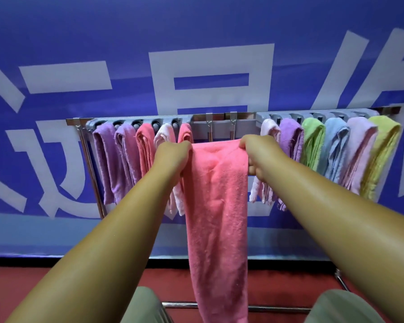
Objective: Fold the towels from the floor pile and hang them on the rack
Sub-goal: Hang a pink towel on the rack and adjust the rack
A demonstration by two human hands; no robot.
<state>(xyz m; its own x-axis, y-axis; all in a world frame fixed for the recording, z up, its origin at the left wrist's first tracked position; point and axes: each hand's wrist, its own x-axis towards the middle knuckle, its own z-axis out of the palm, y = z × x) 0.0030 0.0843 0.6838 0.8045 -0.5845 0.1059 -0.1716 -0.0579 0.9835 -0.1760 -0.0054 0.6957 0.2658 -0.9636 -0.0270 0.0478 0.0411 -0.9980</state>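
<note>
Head view: we are looking down both bare arms at the rack (217, 117), which is standing on a red floor (33, 287) against a blue banner (79, 31) with large white characters.
Where the towel is: we are holding a pink towel (217, 206) up by its top edge, in front of the middle of the rack, between our two arms.
Left hand: our left hand (173, 157) is gripping the towel's top left corner, fingers curled round the cloth.
Right hand: our right hand (258, 155) is gripping the top right corner the same way, with the cloth bunched under the fingers.
Relation that matters: the towel's long axis is running straight down from our fingers, and its top edge is lying level with the top rail, just below it and on our side of it. Both hands are sitting about equally near the rail. The bare stretch of rail is lying straight ahead of the towel.
Neighbours: hung towels at the left end (126, 155) and hung towels at the right end (336, 148) are flanking that stretch.
Look of the towel: it is hanging as a long, narrow, fluffy strip, and its lower end is running out past the bottom of the view. A slanting crease near the top is suggesting a lengthwise fold, though we cannot tell for certain.
Floor pile: it is not showing here.
Next move, as we are judging it: we are going to need to lift the top edge up and forward over the rail.
</note>
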